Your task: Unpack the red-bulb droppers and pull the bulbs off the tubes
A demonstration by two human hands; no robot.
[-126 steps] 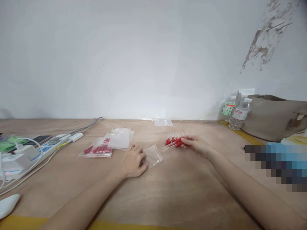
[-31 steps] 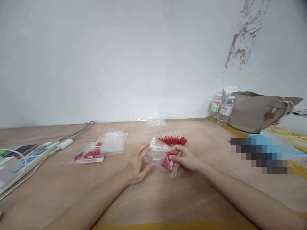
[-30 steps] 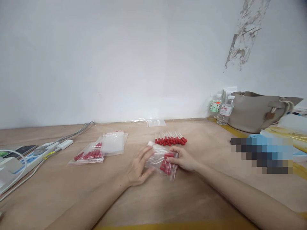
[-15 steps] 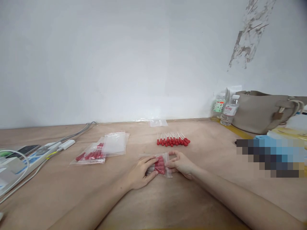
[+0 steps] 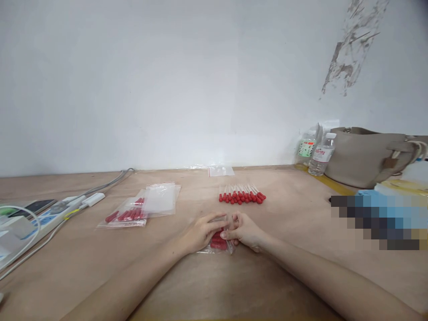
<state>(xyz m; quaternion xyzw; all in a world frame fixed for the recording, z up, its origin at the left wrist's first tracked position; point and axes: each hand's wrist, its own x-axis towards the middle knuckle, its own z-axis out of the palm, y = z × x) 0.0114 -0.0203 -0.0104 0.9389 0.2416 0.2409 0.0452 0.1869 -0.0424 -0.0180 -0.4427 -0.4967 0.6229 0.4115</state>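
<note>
A clear zip bag [image 5: 218, 245] with several red-tipped sticks in it lies on the table between my hands. My left hand [image 5: 202, 232] holds it from the left, its fingers reaching over the bag's upper part, slightly blurred. On the right, my right hand [image 5: 242, 231] pinches the bag's edge between thumb and fingers. The two hands' fingertips nearly meet, hiding part of the bag. Just beyond them, a row of loose red-tipped sticks [image 5: 242, 196] lies with the red ends towards me.
To the left are filled bags [image 5: 127, 214] and a stack of flat clear bags [image 5: 162, 198]. A power strip [image 5: 47, 223] with cables runs along the left side. Another clear bag [image 5: 221, 171] lies by the wall. Bottles [image 5: 321, 154] and a grey handbag [image 5: 364, 156] stand at back right.
My left fingers have moved up and right over the bag towards its edge. My right fingers have shifted slightly left, and the bag has turned a little.
</note>
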